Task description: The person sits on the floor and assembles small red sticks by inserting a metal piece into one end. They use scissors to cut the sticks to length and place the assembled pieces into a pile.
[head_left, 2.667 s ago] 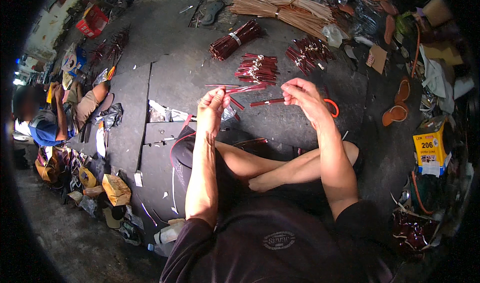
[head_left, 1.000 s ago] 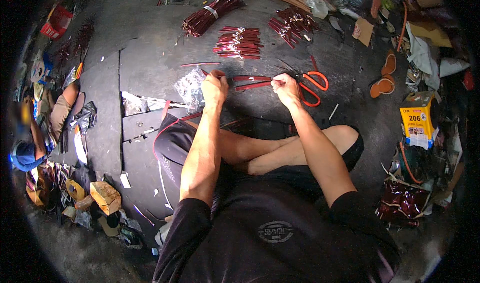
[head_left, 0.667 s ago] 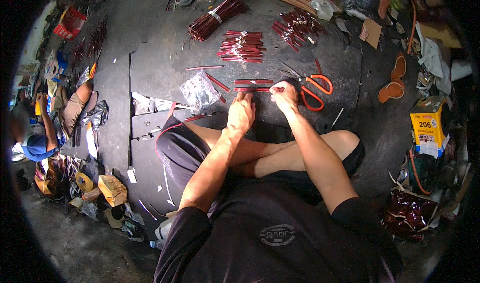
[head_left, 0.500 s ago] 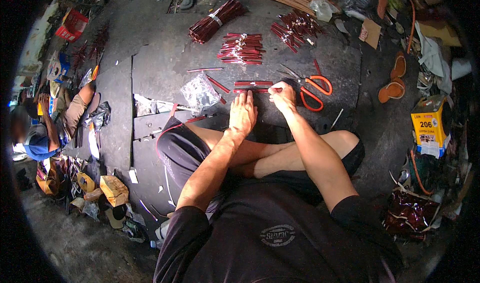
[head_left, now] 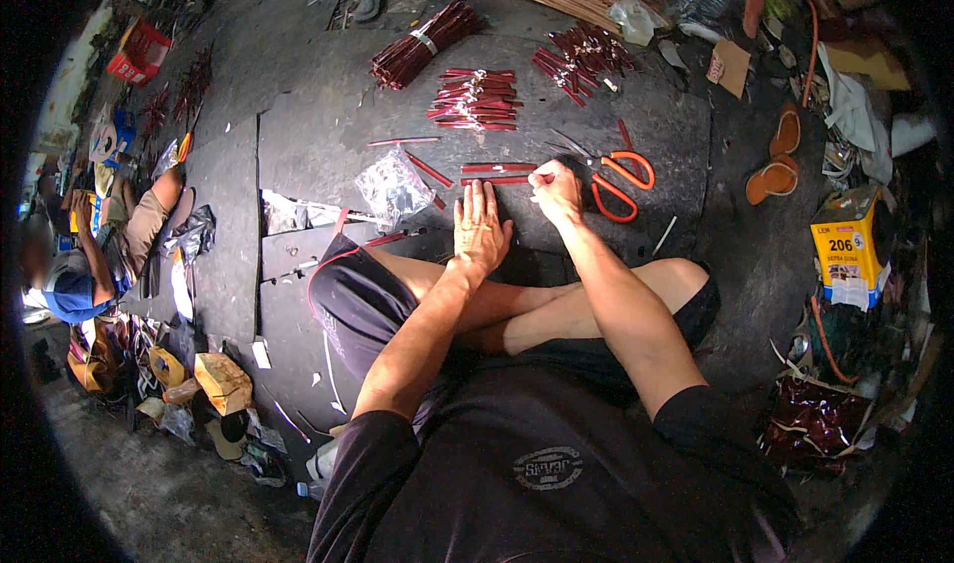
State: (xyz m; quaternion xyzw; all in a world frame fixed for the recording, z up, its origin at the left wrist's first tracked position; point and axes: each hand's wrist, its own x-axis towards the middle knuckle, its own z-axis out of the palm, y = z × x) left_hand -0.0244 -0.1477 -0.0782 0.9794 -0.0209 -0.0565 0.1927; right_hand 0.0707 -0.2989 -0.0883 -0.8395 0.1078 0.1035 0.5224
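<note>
Two dark red strips lie one above the other on the dark board before me. My left hand [head_left: 481, 233] is open and flat, its fingertips on the nearer strip [head_left: 497, 180]. The farther strip [head_left: 497, 168] runs alongside it. At the nearer strip's right end, my right hand [head_left: 558, 193] is closed in a pinch; what sits between its fingertips is too small to make out. Beside that hand lie orange-handled scissors [head_left: 628, 170], blades spread. A clear plastic bag [head_left: 396, 187] with small pale bits in it rests left of the strips.
Beyond the strips are a pile of red strips with silvery bits [head_left: 474, 100], another such pile [head_left: 586, 58] and a tied bundle [head_left: 427, 43]. Orange sandals [head_left: 775, 179] and a yellow container [head_left: 847, 245] stand right. Another person [head_left: 84, 275] sits far left.
The view has shifted slightly. My left hand stays flat with its fingertips at the nearer strip, and my right hand is still pinched at the strip's right end.
</note>
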